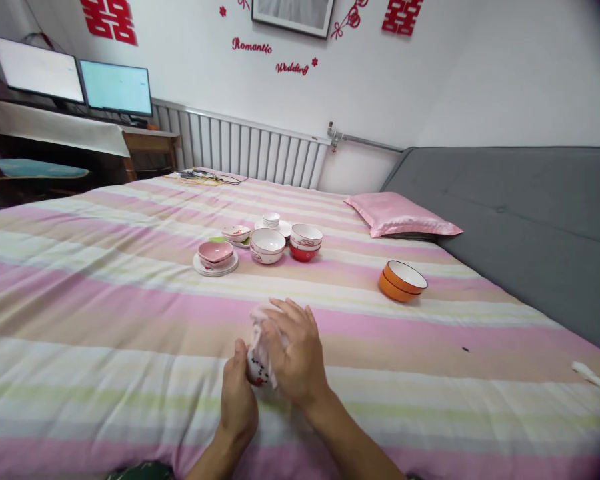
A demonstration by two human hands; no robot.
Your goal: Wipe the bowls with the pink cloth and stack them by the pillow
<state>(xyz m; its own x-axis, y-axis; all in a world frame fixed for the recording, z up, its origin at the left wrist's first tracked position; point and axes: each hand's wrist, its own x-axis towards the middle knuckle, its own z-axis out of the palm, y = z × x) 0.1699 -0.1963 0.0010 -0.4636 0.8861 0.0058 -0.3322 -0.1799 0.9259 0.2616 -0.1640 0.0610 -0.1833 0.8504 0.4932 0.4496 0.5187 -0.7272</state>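
My left hand (237,397) grips the side of a white bowl (257,370) with a black and red pattern, low over the front of the bed. Most of the bowl is hidden, so its full shape does not show. A pale pink cloth (258,321) lies over it, and my right hand (296,353) presses the cloth against the bowl with bent fingers. Beyond my hands are stacked white bowls (267,247), white and red bowls (306,243), and pink heart-shaped dishes (215,252) on white plates (217,269).
Two orange bowls (403,281) are stacked to the right. A pink pillow (403,213) rests by the grey headboard (520,227). Small white bowls (271,220) stand farther back, beside a patterned dish (237,232). Cables (207,177) lie at the bed's far edge. Striped bedding (145,320) is under everything.
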